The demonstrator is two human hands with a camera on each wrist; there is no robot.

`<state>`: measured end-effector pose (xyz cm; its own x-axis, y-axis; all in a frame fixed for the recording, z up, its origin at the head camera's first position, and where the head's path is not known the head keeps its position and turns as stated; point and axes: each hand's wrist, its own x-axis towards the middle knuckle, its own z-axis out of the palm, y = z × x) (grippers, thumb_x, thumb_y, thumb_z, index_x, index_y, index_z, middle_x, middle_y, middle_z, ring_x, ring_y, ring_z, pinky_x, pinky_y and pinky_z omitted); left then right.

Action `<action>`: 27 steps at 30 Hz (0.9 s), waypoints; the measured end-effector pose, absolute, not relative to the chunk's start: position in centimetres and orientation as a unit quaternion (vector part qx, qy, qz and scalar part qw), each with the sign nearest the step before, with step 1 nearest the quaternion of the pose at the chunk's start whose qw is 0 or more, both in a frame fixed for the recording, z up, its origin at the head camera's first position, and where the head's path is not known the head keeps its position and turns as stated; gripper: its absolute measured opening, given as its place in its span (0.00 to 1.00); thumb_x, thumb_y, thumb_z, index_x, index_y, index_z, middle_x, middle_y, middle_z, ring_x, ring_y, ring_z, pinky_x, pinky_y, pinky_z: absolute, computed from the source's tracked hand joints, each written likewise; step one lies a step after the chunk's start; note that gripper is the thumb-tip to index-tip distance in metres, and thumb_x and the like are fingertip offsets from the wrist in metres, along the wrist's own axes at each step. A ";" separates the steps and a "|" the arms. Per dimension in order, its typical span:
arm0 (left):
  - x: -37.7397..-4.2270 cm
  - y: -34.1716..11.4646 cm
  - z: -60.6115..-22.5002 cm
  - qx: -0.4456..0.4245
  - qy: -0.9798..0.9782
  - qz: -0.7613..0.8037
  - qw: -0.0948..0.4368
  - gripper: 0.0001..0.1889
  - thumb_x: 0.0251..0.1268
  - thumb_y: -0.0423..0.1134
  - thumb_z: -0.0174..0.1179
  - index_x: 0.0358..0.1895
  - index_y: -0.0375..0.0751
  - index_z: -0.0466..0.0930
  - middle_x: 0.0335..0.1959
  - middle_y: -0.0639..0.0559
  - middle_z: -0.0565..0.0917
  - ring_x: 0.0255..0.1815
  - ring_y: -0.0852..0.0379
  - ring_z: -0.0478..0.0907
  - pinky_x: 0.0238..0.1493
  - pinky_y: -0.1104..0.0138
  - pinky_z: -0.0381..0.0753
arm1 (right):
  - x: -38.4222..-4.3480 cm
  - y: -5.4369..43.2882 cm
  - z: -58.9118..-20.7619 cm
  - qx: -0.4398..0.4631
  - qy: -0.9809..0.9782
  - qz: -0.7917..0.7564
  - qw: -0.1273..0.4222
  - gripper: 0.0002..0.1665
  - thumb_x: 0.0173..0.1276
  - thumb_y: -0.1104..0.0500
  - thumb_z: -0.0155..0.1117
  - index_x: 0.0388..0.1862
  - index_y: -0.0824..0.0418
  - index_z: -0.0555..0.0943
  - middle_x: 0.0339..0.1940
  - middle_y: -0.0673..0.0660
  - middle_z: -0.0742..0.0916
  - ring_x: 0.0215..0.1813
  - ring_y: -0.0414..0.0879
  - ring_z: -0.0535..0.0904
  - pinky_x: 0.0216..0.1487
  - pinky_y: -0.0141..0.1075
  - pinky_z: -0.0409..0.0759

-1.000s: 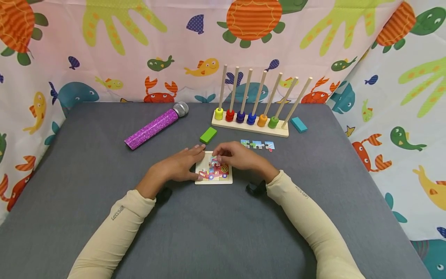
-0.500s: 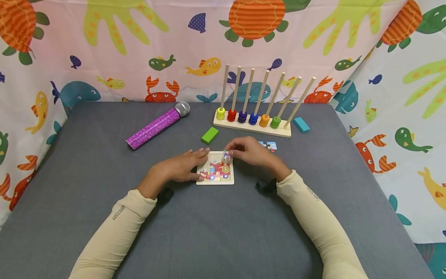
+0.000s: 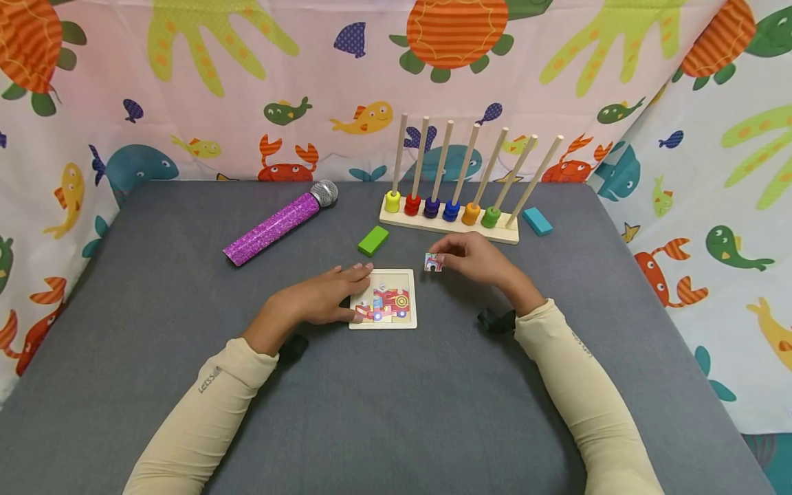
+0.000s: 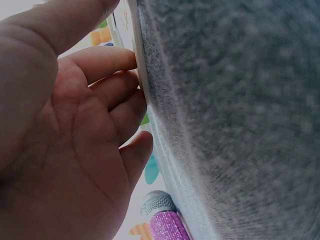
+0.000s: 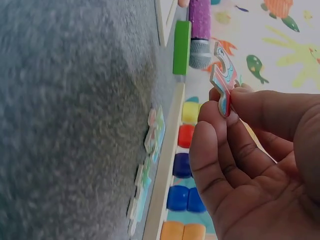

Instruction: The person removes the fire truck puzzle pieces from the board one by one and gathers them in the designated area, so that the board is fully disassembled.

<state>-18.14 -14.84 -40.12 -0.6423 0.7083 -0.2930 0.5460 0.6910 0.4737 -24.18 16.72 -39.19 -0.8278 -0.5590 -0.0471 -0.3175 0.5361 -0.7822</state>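
My right hand (image 3: 485,262) pinches a small puzzle piece (image 3: 434,258) between thumb and fingertips, raised off the table to the right of the puzzle board. In the right wrist view this puzzle piece (image 5: 223,75) shows a notched edge and pink and blue print. My left hand (image 3: 320,295) lies along the left side of the square wooden puzzle board (image 3: 405,276), its fingers fairly straight against the frame. A red tractor picture (image 3: 391,301) fills the board's lower part; bare wood shows above. Several loose puzzle pieces (image 5: 155,131) lie on the table in the right wrist view, hidden by my right hand in the head view.
Behind the right hand stands a wooden peg rack (image 3: 448,221) with coloured rings on most pegs. A green block (image 3: 373,240) lies behind the board, a blue block (image 3: 537,221) right of the rack. A purple glittery microphone (image 3: 278,225) lies at the back left.
My right hand has lifted the puzzle piece off the board and carried it to the right, past the board's edge. The left hand has stayed on the board.
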 end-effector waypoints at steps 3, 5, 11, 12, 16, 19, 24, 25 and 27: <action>-18.1 -14.7 -40.0 0.353 0.889 0.174 0.233 0.39 0.68 0.48 0.61 0.75 0.36 0.54 0.78 0.44 0.46 0.78 0.46 0.41 0.73 0.49 0.39 | -24.3 17.3 -39.2 -0.249 0.867 -0.406 0.143 0.10 0.71 0.66 0.60 0.48 0.63 0.84 0.37 0.55 0.85 0.36 0.49 0.76 0.37 0.38 0.76; -18.1 -14.7 -40.0 0.353 0.889 0.174 0.234 0.39 0.68 0.48 0.61 0.75 0.36 0.54 0.79 0.44 0.46 0.78 0.47 0.41 0.73 0.49 0.38 | -24.3 17.6 -39.3 -0.248 0.873 -0.397 0.135 0.10 0.70 0.66 0.60 0.48 0.63 0.84 0.37 0.55 0.85 0.35 0.48 0.76 0.37 0.38 0.76; -18.2 -14.7 -40.1 0.346 0.891 0.174 0.238 0.39 0.68 0.47 0.61 0.76 0.38 0.54 0.79 0.45 0.46 0.78 0.48 0.40 0.74 0.50 0.38 | -24.3 18.0 -39.7 -0.255 0.884 -0.372 0.124 0.09 0.70 0.66 0.61 0.47 0.64 0.84 0.36 0.55 0.85 0.34 0.47 0.75 0.36 0.39 0.75; -18.2 -14.7 -40.1 0.344 0.891 0.174 0.240 0.39 0.68 0.47 0.61 0.76 0.38 0.54 0.79 0.46 0.46 0.78 0.48 0.40 0.74 0.50 0.38 | -24.2 18.1 -39.8 -0.258 0.883 -0.371 0.128 0.09 0.69 0.66 0.61 0.47 0.65 0.84 0.36 0.55 0.85 0.35 0.47 0.75 0.37 0.39 0.75; -18.2 -14.8 -40.2 0.339 0.893 0.172 0.241 0.39 0.68 0.47 0.61 0.76 0.38 0.53 0.79 0.46 0.45 0.78 0.48 0.40 0.74 0.51 0.39 | -24.4 18.1 -40.2 -0.276 0.881 -0.362 0.133 0.09 0.69 0.68 0.61 0.46 0.65 0.84 0.35 0.54 0.86 0.34 0.46 0.75 0.37 0.38 0.75; -18.3 -14.7 -40.3 0.334 0.893 0.175 0.244 0.39 0.68 0.47 0.61 0.76 0.39 0.53 0.79 0.47 0.45 0.78 0.49 0.39 0.74 0.51 0.40 | -24.4 18.0 -40.3 -0.284 0.881 -0.355 0.130 0.09 0.69 0.69 0.61 0.45 0.65 0.85 0.36 0.54 0.86 0.35 0.45 0.75 0.38 0.39 0.75; -18.3 -14.7 -40.3 0.332 0.893 0.177 0.247 0.40 0.68 0.48 0.61 0.76 0.39 0.53 0.79 0.47 0.45 0.78 0.49 0.39 0.74 0.51 0.40 | -24.2 17.8 -40.4 -0.271 0.887 -0.342 0.150 0.10 0.68 0.69 0.61 0.46 0.66 0.85 0.39 0.55 0.87 0.36 0.44 0.76 0.40 0.38 0.76; -18.3 -14.7 -40.3 0.333 0.893 0.177 0.247 0.40 0.68 0.48 0.61 0.76 0.39 0.53 0.79 0.47 0.44 0.78 0.49 0.39 0.74 0.51 0.40 | -24.2 17.8 -40.4 -0.266 0.888 -0.341 0.155 0.10 0.68 0.69 0.61 0.46 0.66 0.85 0.39 0.56 0.87 0.36 0.43 0.77 0.40 0.37 0.76; -18.2 -14.7 -40.3 0.334 0.892 0.176 0.246 0.40 0.68 0.48 0.61 0.76 0.38 0.53 0.79 0.47 0.45 0.78 0.49 0.39 0.74 0.52 0.40 | -24.2 17.7 -40.5 -0.260 0.891 -0.337 0.159 0.10 0.68 0.68 0.62 0.46 0.66 0.85 0.40 0.56 0.87 0.36 0.43 0.77 0.39 0.37 0.76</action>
